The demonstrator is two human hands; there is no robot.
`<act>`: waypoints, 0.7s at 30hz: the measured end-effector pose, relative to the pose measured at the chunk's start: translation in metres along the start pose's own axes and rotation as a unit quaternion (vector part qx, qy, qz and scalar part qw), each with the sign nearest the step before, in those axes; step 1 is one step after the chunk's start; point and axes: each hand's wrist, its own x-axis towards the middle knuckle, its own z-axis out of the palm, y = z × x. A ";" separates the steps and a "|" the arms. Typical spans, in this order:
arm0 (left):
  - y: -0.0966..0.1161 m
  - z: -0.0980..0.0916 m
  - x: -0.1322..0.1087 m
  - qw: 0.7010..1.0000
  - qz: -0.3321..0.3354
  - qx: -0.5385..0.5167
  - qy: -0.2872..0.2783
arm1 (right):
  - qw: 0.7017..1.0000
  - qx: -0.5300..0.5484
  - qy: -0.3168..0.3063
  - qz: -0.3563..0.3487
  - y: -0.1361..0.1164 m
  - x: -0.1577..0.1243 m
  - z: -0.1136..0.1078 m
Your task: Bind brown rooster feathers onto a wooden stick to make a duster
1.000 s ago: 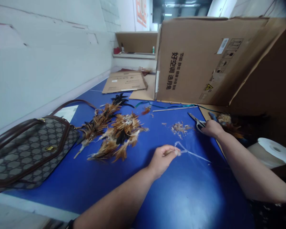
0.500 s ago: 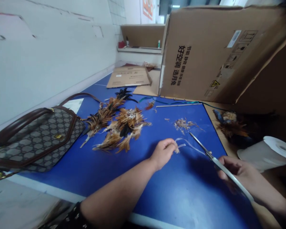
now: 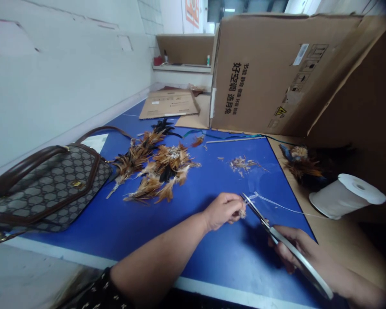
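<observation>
My left hand point(image 3: 227, 210) is closed in a pinch over the blue tabletop. A small pale-brown tuft, apparently feather ends point(image 3: 242, 213), pokes out below its fingertips. My right hand point(image 3: 296, 246) grips a pair of scissors point(image 3: 266, 225), whose tips lie right beside the left fingertips. Near those tips is a thin whitish ribbon point(image 3: 278, 203), running right towards a white spool point(image 3: 344, 197). Whether the blades touch the ribbon, I cannot tell. Beyond the hands lies a small heap of feather trimmings point(image 3: 243, 164).
Brown and black feather bunches point(image 3: 172, 165) lie left of centre, beside a patterned handbag point(image 3: 73, 182). A large cardboard box point(image 3: 260, 81) stands at the back right. More feathers point(image 3: 300, 165) are at the right, and flat cardboard point(image 3: 169, 103) lies behind.
My right hand has brought the scissors left, close to my left fingertips. The ribbon that curved between the hands now stretches out on the table. My left hand has moved slightly down and right.
</observation>
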 end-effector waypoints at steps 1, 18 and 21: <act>-0.001 0.000 0.000 1.000 -0.007 0.003 -0.004 | 1.000 0.006 -0.022 0.000 -0.005 0.003 0.003; -0.001 -0.008 0.001 0.999 -0.029 0.020 -0.021 | 0.997 -0.049 -0.041 0.040 0.008 0.001 0.012; -0.001 -0.011 0.001 0.999 -0.029 0.028 -0.030 | 0.992 -0.124 0.017 0.003 0.012 0.003 0.008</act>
